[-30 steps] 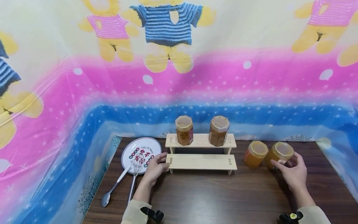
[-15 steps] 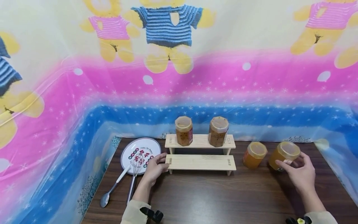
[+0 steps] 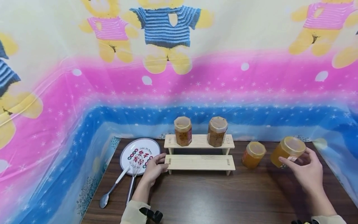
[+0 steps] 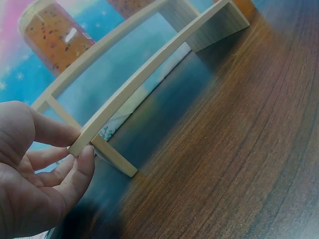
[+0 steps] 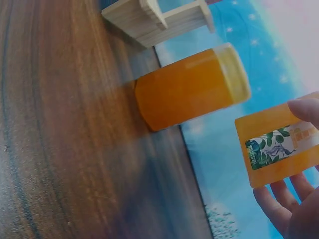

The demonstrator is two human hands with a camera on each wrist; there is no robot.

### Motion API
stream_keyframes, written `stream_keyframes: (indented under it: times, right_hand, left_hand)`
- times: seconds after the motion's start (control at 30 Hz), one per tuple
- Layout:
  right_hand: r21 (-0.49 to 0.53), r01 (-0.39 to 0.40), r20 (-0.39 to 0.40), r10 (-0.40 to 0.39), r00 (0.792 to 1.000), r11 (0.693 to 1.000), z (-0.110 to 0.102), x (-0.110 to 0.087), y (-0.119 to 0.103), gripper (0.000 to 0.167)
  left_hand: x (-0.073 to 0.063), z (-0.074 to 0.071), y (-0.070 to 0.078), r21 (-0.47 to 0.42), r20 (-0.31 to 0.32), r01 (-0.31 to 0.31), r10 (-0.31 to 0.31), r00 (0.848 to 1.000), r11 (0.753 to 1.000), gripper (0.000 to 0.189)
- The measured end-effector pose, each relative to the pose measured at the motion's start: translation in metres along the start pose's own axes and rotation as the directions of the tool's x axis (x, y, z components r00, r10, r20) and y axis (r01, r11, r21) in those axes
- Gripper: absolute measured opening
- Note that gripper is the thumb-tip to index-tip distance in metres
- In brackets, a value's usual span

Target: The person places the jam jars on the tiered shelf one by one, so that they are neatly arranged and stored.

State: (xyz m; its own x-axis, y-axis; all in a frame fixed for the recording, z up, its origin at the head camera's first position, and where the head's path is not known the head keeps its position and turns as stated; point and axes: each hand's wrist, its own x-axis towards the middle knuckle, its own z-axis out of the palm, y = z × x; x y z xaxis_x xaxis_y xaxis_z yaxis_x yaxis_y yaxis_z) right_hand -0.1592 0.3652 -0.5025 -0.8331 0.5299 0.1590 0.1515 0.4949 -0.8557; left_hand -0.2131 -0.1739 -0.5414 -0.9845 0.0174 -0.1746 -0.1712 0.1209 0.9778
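My left hand [image 3: 153, 170] pinches the left end of the lower board of a two-step wooden shelf [image 3: 199, 162]; thumb and fingertips show on that end [image 4: 79, 142] in the left wrist view. On the upper step stand two brown, speckled jars [image 3: 183, 132]. At the right, my right hand [image 3: 309, 171] grips an orange jar [image 3: 283, 152] with a leafy label [image 5: 271, 148], held tilted above the table. Another orange jar [image 3: 252, 157] stands upright on the table between the shelf and that hand.
Left of the shelf lies a round white plate [image 3: 130, 151] with red lettering. A whisk [image 3: 131, 189] and a white-handled spoon [image 3: 104, 200] overlap its front edge. Behind the dark wooden table [image 3: 201, 199] hangs a printed cloth [image 3: 167, 96].
My right hand has lifted the orange jar up and to the right, away from the other orange jar, tilting it. My left hand stays on the shelf end.
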Motion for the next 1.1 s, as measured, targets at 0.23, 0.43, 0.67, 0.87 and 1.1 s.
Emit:
stream_keyframes:
  times: [0.23, 0.43, 0.67, 0.87, 1.1]
  right_hand:
    - [-0.009, 0.058, 0.033, -0.058, 0.998, 0.998, -0.007, -0.005, -0.014, 0.089]
    - [-0.025, 0.113, 0.069, -0.111, 0.991, 0.993, -0.008, -0.012, -0.03, 0.091]
    - [-0.008, 0.191, 0.082, -0.19, 0.978, 0.982, 0.005, -0.023, -0.052, 0.09]
    - [0.069, 0.24, 0.112, -0.247, 0.963, 0.968, 0.027, -0.035, -0.068, 0.089]
    - [0.182, 0.239, 0.177, -0.271, 0.946, 0.954, 0.054, -0.051, -0.083, 0.091]
  left_hand:
    - [-0.013, 0.001, 0.018, 0.007, 0.013, -0.004, 0.004, 1.0, 1.0, 0.059]
    - [0.002, -0.003, -0.003, -0.001, 0.011, 0.0, 0.0, 1.0, 1.0, 0.06]
    - [0.002, -0.003, -0.003, -0.008, 0.012, -0.009, 0.009, 1.0, 1.0, 0.061]
    - [0.002, -0.004, -0.003, -0.012, 0.01, -0.011, 0.011, 1.0, 1.0, 0.061]
    - [0.002, -0.003, -0.006, -0.015, 0.011, -0.007, 0.007, 1.0, 1.0, 0.06]
